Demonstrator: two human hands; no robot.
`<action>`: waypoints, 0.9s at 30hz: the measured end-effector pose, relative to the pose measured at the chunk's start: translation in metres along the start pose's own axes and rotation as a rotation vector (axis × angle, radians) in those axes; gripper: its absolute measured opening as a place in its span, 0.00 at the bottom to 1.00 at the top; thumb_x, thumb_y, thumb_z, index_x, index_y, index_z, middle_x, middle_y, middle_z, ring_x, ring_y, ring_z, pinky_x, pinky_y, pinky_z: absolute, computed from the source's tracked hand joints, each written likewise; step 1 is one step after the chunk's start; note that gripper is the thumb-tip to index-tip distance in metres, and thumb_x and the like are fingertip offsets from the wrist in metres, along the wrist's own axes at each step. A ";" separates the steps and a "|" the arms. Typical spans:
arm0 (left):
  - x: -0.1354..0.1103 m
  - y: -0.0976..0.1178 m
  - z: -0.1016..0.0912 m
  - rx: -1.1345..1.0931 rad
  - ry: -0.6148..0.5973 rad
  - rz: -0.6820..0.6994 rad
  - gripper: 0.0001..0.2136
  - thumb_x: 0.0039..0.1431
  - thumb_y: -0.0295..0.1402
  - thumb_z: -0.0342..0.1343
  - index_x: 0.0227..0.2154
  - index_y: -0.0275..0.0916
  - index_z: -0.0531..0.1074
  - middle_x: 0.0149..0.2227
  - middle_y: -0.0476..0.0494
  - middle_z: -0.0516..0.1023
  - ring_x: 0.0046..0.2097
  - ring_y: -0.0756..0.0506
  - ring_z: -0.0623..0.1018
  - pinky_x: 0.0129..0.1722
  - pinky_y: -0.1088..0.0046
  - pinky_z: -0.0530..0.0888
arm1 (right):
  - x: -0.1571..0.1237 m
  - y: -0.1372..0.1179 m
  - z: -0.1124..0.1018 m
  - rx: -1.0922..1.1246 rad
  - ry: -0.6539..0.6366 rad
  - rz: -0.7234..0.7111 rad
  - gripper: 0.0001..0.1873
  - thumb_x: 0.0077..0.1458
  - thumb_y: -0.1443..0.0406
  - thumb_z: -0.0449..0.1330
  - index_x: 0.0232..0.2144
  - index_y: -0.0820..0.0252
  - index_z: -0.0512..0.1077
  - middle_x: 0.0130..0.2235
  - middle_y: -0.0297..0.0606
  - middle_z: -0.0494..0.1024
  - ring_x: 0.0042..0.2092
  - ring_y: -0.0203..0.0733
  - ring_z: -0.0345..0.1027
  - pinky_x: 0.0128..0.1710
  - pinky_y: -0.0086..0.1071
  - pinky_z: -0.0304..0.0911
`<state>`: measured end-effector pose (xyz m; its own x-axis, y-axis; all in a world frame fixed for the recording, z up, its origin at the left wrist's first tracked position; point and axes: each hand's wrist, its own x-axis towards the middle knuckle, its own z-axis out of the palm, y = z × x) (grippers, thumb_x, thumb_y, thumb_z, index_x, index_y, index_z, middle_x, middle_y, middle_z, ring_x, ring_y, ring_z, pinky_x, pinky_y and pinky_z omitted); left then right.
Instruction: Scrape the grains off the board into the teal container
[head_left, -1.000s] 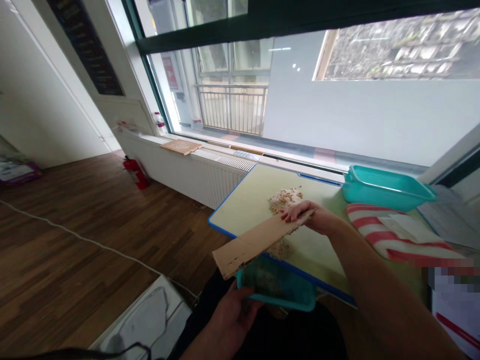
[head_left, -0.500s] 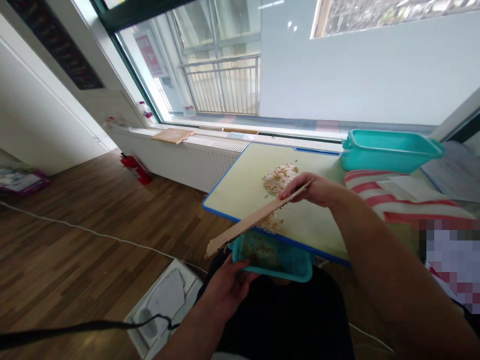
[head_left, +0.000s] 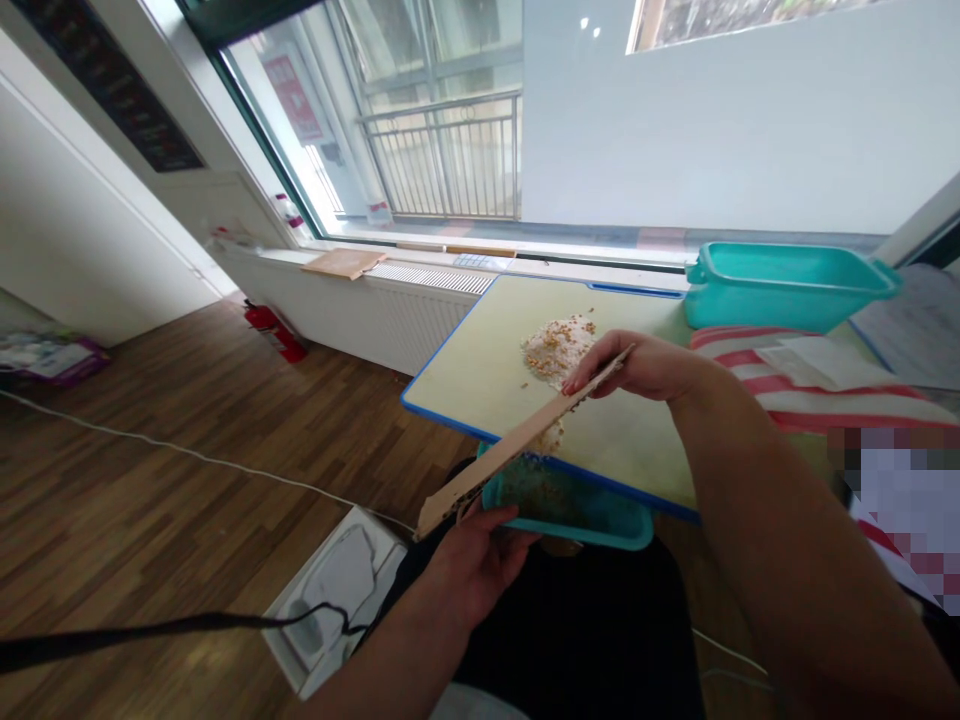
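My right hand (head_left: 615, 365) grips one end of a long cardboard strip (head_left: 499, 450), which slants down to the left across the near edge of a pale board with a blue rim (head_left: 457, 350). My left hand (head_left: 487, 550) is closed on the near left side of a teal plastic tub (head_left: 592, 515) held under that edge. Brownish bits lie in the tub, partly hidden by the strip. On the board sits a pile of rice-like white grains with orange-brown pieces (head_left: 559, 345). A smaller heap of the same mix (head_left: 550, 438) lies behind the strip at the edge.
A larger teal basin (head_left: 787, 290) stands at the board's back right, beside a red-and-white striped cloth (head_left: 735, 350). A window and a radiator (head_left: 405, 310) are behind. On the floor are a white box (head_left: 337, 580), a cable and a fire extinguisher (head_left: 274, 332).
The tub and my left hand have shifted right and slightly up, further under the board's edge. The small heap by the strip shows less; the strip and my right hand moved slightly right.
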<state>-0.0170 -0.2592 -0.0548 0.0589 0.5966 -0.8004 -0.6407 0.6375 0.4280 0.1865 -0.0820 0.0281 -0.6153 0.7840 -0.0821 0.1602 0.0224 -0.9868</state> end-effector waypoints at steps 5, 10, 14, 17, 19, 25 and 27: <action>0.003 -0.003 -0.001 -0.036 0.017 0.016 0.19 0.51 0.20 0.56 0.47 0.39 0.67 0.33 0.44 0.78 0.29 0.46 0.80 0.17 0.83 0.69 | -0.004 0.002 -0.005 0.076 -0.070 0.039 0.13 0.24 0.76 0.70 0.20 0.61 0.78 0.25 0.35 0.79 0.31 0.43 0.75 0.31 0.31 0.71; 0.010 -0.008 -0.008 -0.064 -0.044 0.033 0.20 0.50 0.20 0.57 0.47 0.39 0.68 0.36 0.42 0.78 0.34 0.43 0.81 0.19 0.81 0.71 | -0.006 0.002 -0.009 0.090 -0.096 0.071 0.14 0.24 0.76 0.70 0.20 0.61 0.78 0.26 0.35 0.80 0.32 0.43 0.75 0.33 0.33 0.71; 0.012 -0.013 -0.011 -0.069 -0.068 0.024 0.17 0.50 0.20 0.58 0.44 0.37 0.69 0.36 0.41 0.79 0.34 0.42 0.81 0.21 0.80 0.73 | -0.008 -0.001 -0.010 -0.038 -0.094 0.038 0.10 0.25 0.72 0.71 0.19 0.61 0.78 0.26 0.37 0.80 0.32 0.43 0.75 0.32 0.32 0.70; 0.013 -0.021 -0.011 -0.082 -0.094 0.060 0.16 0.50 0.20 0.58 0.43 0.38 0.70 0.35 0.43 0.79 0.34 0.43 0.81 0.23 0.79 0.73 | -0.011 -0.003 -0.013 -0.101 -0.119 0.024 0.09 0.28 0.69 0.71 0.20 0.62 0.78 0.27 0.38 0.80 0.32 0.42 0.75 0.34 0.31 0.70; 0.013 -0.027 -0.010 -0.085 -0.089 0.088 0.15 0.50 0.21 0.58 0.41 0.40 0.70 0.34 0.45 0.79 0.34 0.44 0.81 0.21 0.81 0.72 | -0.011 -0.004 -0.014 -0.124 -0.134 0.015 0.10 0.29 0.69 0.71 0.22 0.62 0.78 0.27 0.37 0.80 0.33 0.41 0.75 0.35 0.31 0.70; 0.004 -0.030 0.001 -0.027 -0.024 0.019 0.10 0.52 0.21 0.55 0.38 0.36 0.69 0.33 0.44 0.78 0.30 0.47 0.80 0.15 0.85 0.66 | -0.010 -0.002 -0.014 -0.125 -0.097 -0.085 0.10 0.33 0.62 0.70 0.23 0.58 0.77 0.27 0.36 0.80 0.33 0.42 0.74 0.36 0.36 0.71; 0.001 -0.028 0.003 -0.030 -0.060 -0.001 0.12 0.53 0.21 0.54 0.40 0.36 0.68 0.35 0.42 0.78 0.29 0.46 0.80 0.14 0.85 0.65 | -0.009 0.000 -0.014 -0.131 -0.029 -0.118 0.10 0.36 0.59 0.69 0.20 0.58 0.76 0.26 0.36 0.79 0.32 0.43 0.74 0.35 0.39 0.71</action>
<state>0.0033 -0.2755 -0.0665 0.1044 0.6246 -0.7740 -0.6631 0.6237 0.4139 0.2028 -0.0809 0.0308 -0.6572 0.7532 0.0275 0.1834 0.1952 -0.9635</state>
